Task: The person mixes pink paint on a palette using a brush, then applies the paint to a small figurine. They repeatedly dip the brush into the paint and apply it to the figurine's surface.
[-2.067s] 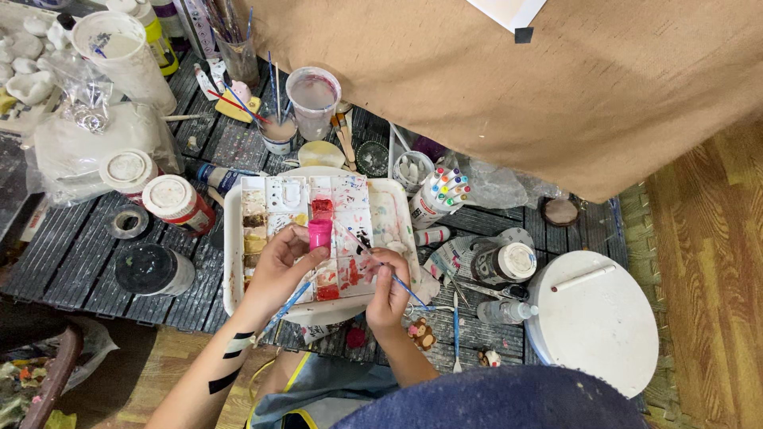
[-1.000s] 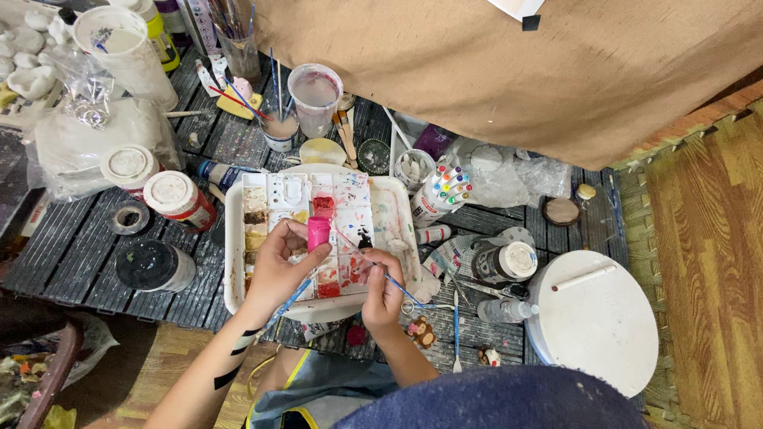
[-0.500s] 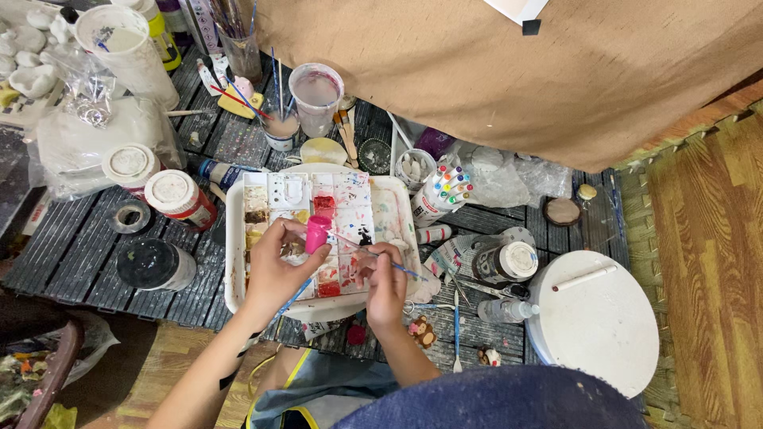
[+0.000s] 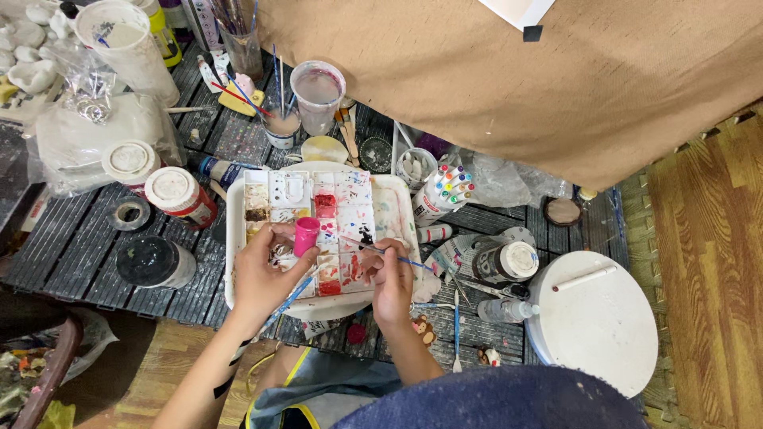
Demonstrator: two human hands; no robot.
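A white paint palette tray (image 4: 238, 208) with several stained wells lies on dark slats in front of me. My left hand (image 4: 266, 274) hovers over its left half, holding a small pink paint bottle (image 4: 305, 236) upright and a blue-handled brush (image 4: 288, 298) that sticks out toward me. My right hand (image 4: 391, 274) is over the tray's right part, gripping a thin paintbrush (image 4: 373, 249) whose tip points left into the wells near the pink bottle.
Paint jars (image 4: 180, 195) and a dark lidded jar (image 4: 152, 260) stand left of the tray. Water cups (image 4: 317, 95) and brushes are behind it. A marker bundle (image 4: 445, 191), tubes and a round white lid (image 4: 592, 318) sit right. A tan board (image 4: 509, 79) leans behind.
Both hands stayed over the tray with only small shifts. The brush tip has moved a little among the wells beside the pink bottle.
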